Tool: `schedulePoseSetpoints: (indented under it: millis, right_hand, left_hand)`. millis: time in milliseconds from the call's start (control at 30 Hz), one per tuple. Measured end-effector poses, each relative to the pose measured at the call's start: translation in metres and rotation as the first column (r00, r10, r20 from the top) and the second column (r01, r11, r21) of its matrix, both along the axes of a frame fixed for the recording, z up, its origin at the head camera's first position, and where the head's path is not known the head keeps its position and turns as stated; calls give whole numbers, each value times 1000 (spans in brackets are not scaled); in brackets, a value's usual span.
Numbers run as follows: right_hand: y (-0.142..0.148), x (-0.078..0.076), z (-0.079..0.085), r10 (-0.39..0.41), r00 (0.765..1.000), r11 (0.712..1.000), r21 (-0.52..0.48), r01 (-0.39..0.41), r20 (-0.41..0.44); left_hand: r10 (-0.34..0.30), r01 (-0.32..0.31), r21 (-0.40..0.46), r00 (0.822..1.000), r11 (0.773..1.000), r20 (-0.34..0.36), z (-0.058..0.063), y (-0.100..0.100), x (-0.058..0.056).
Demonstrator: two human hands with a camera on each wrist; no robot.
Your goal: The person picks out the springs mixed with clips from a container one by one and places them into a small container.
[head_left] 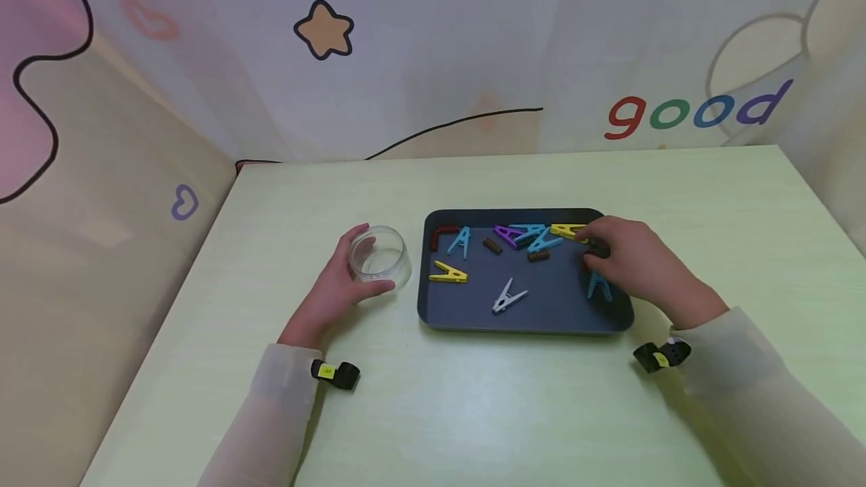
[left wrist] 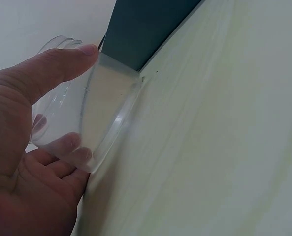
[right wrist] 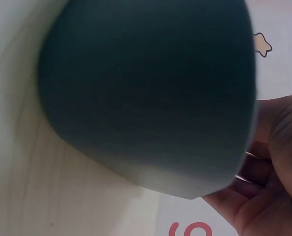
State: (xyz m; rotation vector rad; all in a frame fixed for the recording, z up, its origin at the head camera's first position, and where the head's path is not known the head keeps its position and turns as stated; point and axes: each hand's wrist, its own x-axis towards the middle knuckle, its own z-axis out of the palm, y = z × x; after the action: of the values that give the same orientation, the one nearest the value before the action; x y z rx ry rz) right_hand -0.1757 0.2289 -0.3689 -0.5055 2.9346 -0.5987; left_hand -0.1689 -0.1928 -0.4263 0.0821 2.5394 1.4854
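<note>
A clear, round plastic jar (head_left: 377, 254) with an open top is held by my left hand (head_left: 338, 269), thumb on the near side and fingers round the far side. The left wrist view shows the jar (left wrist: 101, 108) close to the table surface. My right hand (head_left: 629, 258) reaches over the right side of a dark grey tray (head_left: 467, 318). Its fingertips are by a yellow clothespin (head_left: 567, 231) and a dark piece; whether they pinch anything is hidden. In the right wrist view the tray wall (right wrist: 150, 98) covers the fingertips.
In the tray lie blue clothespins (head_left: 460, 242), a purple clothespin (head_left: 506, 235), another yellow clothespin (head_left: 448, 273), a white clothespin (head_left: 506, 299) and several small brown springs (head_left: 492, 246). The pale table (head_left: 473, 404) meets a printed backdrop (head_left: 446, 43) at its far edge.
</note>
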Motion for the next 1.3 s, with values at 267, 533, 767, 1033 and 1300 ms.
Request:
schedulePoseSetpoints:
  millis: [267, 533, 767, 1033, 1300]
  right_hand:
    - [-4, -6, 2, 75, 997, 994, 82, -73, -26]
    - [-7, -11, 3, 168, 986, 967, 194, -164, -6]
    - [-11, -15, 2, 195, 980, 941, 273, -198, 40]
    - [-14, -19, 3, 194, 974, 932, 289, -220, 115]
    - [-14, -22, 2, 215, 966, 919, 305, -249, 141]
  left_hand:
    - [5, -5, 0, 1000, 1000, 1, 2, 1, -1]
    - [4, -4, -3, 1000, 1000, -5, 3, 0, -1]
    - [6, -6, -17, 1000, 1000, 0, 2, 0, -2]
    - [8, -8, -18, 1000, 1000, 7, 2, 0, -1]
    - [10, -10, -19, 1000, 1000, 9, 1, 1, 0]
